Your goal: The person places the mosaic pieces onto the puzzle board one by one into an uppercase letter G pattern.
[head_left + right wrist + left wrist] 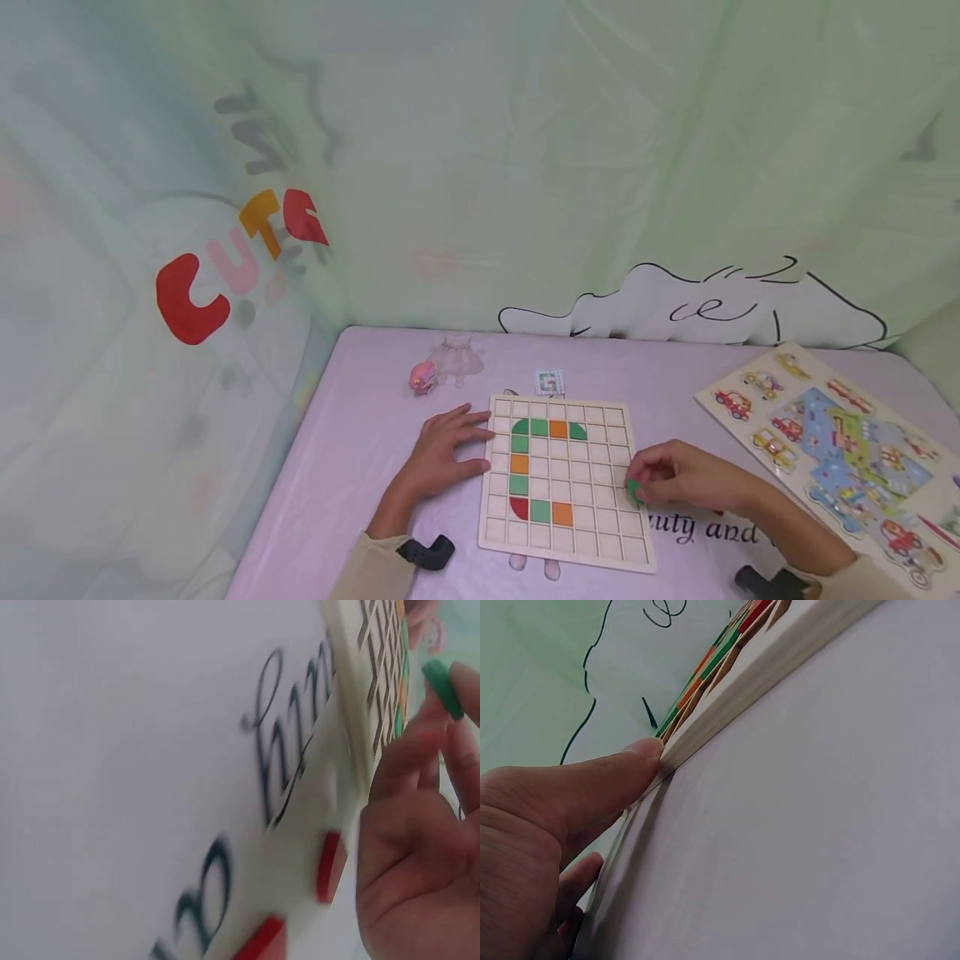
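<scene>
A square wooden grid board (585,492) lies on the table. Green, orange and red tiles form a C-like outline on it, with a red rounded tile (519,507) at the lower left corner. My left hand (442,454) rests at the board's left edge, fingers extended; in the left wrist view its thumb (641,761) touches the edge. At the board's right side, my right hand (682,475) pinches a small green tile (634,492) between thumb and fingers. The right wrist view shows this green tile (444,690) held up beside the grid.
Red tiles (330,866) lie on the table below the right hand. Behind the board is a small pattern card (550,382), with a pink toy figure (423,377) to its left. A vehicle picture puzzle (750,400) occupies the right side. Printed curtains enclose the table.
</scene>
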Action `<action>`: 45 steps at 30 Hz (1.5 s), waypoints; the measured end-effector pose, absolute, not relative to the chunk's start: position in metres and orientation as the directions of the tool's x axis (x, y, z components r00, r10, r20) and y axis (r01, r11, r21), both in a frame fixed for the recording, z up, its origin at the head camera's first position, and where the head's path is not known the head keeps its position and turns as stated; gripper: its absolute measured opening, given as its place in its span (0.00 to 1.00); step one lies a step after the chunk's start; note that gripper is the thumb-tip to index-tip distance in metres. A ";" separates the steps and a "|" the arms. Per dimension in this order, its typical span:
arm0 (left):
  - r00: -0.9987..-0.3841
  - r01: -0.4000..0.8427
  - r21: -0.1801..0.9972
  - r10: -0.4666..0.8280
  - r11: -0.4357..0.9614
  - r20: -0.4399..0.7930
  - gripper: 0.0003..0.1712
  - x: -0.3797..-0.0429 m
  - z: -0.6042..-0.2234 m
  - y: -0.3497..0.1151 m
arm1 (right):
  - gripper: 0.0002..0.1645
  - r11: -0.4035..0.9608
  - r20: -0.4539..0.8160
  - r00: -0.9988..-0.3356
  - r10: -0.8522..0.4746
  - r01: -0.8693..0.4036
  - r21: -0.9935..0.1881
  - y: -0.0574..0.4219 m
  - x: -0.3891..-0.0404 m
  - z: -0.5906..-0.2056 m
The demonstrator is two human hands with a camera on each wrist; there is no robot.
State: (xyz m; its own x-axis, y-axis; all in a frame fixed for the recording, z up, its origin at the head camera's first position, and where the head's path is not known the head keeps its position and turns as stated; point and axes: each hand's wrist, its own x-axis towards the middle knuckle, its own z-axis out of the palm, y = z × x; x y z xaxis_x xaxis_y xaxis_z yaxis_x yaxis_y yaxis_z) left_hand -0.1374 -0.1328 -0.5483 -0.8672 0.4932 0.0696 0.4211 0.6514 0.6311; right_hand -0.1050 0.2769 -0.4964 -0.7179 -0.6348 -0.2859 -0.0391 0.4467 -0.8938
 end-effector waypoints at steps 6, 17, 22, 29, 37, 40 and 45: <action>-0.848 0.472 0.616 0.516 0.631 0.122 0.25 -0.139 -0.552 -0.134 | 0.08 0.441 -0.300 -0.713 -0.633 -0.013 -0.898 0.259 -0.103 -0.494; -0.846 0.479 0.607 0.519 0.635 0.125 0.24 -0.139 -0.552 -0.135 | 0.15 0.441 -0.292 -0.706 -0.646 -0.033 -0.897 0.238 -0.101 -0.496; -0.848 0.475 0.599 0.517 0.644 0.117 0.25 -0.139 -0.553 -0.135 | 0.11 0.424 -0.257 -0.711 -0.654 -0.063 -0.904 0.233 -0.100 -0.497; -0.849 0.474 0.604 0.513 0.641 0.123 0.25 -0.139 -0.552 -0.134 | 0.04 0.443 -0.233 -0.719 -0.655 -0.116 -0.889 0.227 -0.099 -0.498; -0.857 0.458 0.609 0.505 0.648 0.107 0.25 -0.138 -0.551 -0.134 | 0.07 0.511 -0.237 -0.762 -0.603 -0.141 -0.848 0.217 -0.098 -0.498; -0.857 0.459 0.601 0.505 0.654 0.106 0.25 -0.139 -0.551 -0.134 | 0.08 0.535 -0.234 -0.780 -0.580 -0.148 -0.832 0.214 -0.097 -0.498; -0.861 0.449 0.605 0.500 0.658 0.094 0.25 -0.139 -0.551 -0.134 | 0.09 0.577 -0.240 -0.809 -0.536 -0.144 -0.804 0.208 -0.095 -0.499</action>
